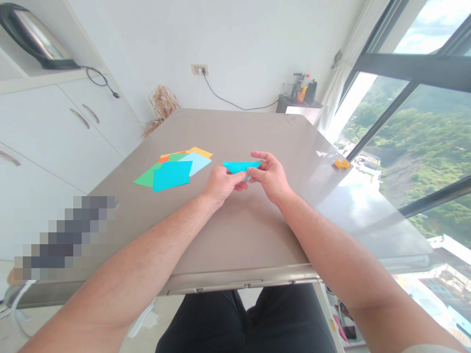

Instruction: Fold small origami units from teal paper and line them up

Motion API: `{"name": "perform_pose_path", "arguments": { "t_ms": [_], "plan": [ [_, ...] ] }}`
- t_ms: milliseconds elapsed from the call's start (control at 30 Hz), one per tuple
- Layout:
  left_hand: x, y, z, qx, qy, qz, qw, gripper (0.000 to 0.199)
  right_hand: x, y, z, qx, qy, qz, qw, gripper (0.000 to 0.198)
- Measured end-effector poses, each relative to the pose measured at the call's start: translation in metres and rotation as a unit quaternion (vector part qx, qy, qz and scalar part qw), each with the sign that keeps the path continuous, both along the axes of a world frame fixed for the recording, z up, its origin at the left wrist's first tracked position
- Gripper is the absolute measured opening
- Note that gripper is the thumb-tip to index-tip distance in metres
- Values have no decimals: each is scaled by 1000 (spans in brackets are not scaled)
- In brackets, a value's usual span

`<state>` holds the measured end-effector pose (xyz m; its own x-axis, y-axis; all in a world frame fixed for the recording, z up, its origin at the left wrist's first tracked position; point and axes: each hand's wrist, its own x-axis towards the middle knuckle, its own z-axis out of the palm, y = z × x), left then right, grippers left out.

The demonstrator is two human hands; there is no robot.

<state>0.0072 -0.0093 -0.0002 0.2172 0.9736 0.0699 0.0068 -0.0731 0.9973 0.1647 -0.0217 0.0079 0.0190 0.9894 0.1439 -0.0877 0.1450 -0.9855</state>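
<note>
A small folded piece of turquoise paper (pixel 241 165) is held above the middle of the table, its straight edge on the far side. My left hand (pixel 223 184) pinches it from the left, thumb lying across its near part. From the right, my right hand (pixel 270 175) grips it between thumb and fingers, with the index finger stretched out beyond the edge. The two thumbs come close together over the paper. Part of its lower side is hidden by my fingers.
Left of my hands lie several coloured paper sheets, a turquoise sheet (pixel 172 175) on top. An orange folded paper piece (pixel 342 163) sits at the table's right edge, by the window. The grey-brown table (pixel 239 235) spreads beneath my arms. A blurred-out object (pixel 66 238) occupies the left edge.
</note>
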Motion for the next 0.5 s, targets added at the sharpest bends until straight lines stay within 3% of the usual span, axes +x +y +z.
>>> {"name": "perform_pose_path", "arguments": {
  "t_ms": [167, 333, 500],
  "plan": [
    [1, -1, 1, 20, -3, 18, 1000, 15, -2, 0, 0, -13, 13, -4, 1000, 49],
    [3, -2, 3, 25, -1, 39, 999, 12, -2, 3, -3, -60, 38, 26, 997, 22],
    [2, -2, 4, 15, -9, 37, 999, 11, -1, 4, -6, -53, 44, 39, 997, 24]
  ]
}}
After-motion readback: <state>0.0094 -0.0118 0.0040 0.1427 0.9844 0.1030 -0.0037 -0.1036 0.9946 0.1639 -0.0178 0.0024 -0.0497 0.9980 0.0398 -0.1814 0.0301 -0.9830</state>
